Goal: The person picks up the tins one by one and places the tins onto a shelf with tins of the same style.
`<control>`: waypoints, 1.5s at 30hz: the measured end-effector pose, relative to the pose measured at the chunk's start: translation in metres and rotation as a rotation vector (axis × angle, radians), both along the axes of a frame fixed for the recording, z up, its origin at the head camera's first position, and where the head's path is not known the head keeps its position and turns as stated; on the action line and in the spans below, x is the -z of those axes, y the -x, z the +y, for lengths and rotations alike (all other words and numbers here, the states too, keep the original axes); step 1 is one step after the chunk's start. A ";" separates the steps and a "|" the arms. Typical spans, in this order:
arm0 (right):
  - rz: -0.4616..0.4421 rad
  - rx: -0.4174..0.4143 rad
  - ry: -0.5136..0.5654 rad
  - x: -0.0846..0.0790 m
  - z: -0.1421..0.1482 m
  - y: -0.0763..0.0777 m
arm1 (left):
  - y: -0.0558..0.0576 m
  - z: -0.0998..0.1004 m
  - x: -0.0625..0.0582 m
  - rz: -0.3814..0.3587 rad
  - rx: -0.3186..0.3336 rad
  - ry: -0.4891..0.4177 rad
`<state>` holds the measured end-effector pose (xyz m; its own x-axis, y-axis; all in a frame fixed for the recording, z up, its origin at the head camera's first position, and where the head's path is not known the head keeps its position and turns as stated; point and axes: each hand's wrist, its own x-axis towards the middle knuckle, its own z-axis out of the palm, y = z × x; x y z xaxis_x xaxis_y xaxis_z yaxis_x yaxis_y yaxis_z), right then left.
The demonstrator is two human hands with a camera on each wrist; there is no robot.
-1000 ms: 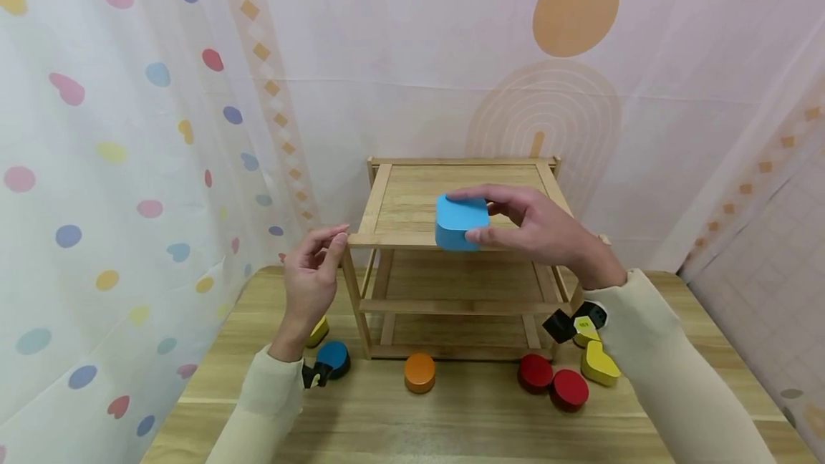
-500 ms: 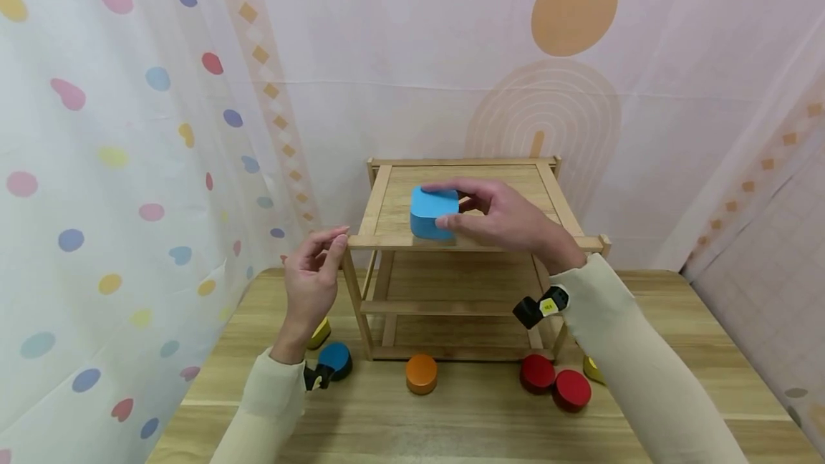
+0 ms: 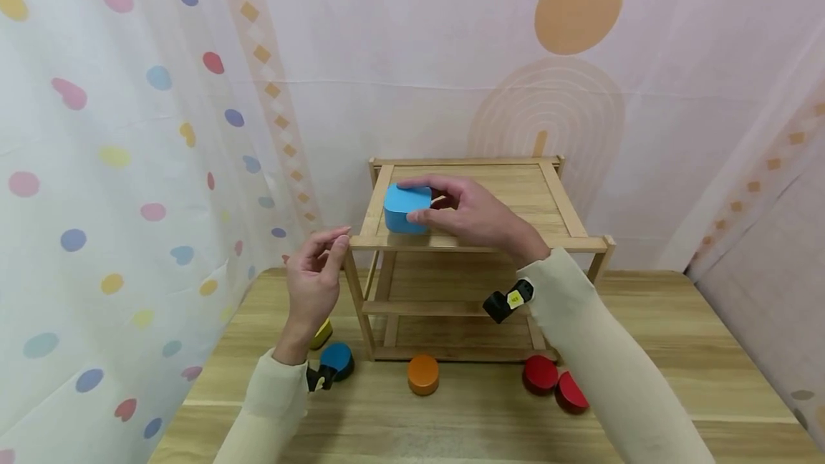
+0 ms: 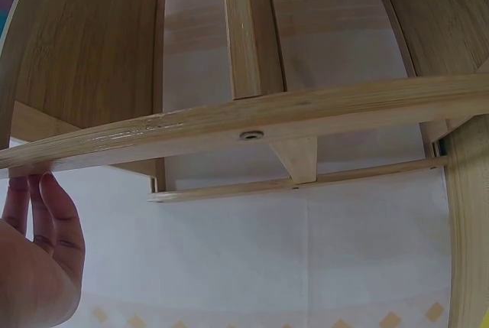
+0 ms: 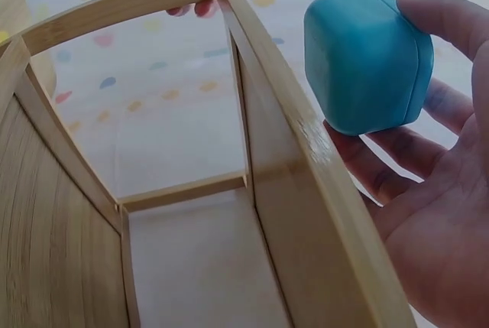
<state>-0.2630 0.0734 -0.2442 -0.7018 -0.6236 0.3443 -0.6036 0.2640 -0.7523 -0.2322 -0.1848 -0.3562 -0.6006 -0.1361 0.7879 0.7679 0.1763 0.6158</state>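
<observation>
My right hand grips a light blue box with rounded corners, thumb on the near side and fingers across the top. It sits over the front left part of the wooden shelf's top board. In the right wrist view a thin seam runs round the blue box near the palm; a gap to the shelf cannot be judged. My left hand pinches the shelf's front left top corner between thumb and fingers. In the left wrist view the fingers touch the wooden side rail.
The shelf has two lower boards. Along its foot on the table stand an orange round box, two red round boxes, a dark-sided blue round box and a partly hidden yellow box. A patterned curtain hangs behind.
My right hand has carried the light blue box leftward over the shelf top, toward the left hand. The right forearm now covers the yellow boxes at right. My left hand keeps its place.
</observation>
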 end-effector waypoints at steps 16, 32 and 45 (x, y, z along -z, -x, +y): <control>-0.055 -0.001 0.014 0.005 -0.011 0.006 | 0.000 0.003 0.000 -0.003 0.024 0.001; -0.047 0.018 0.006 0.010 -0.019 0.009 | -0.003 0.000 -0.002 -0.005 0.025 -0.011; -0.037 -0.014 -0.056 0.012 -0.022 0.011 | -0.002 -0.003 0.000 -0.001 0.014 0.001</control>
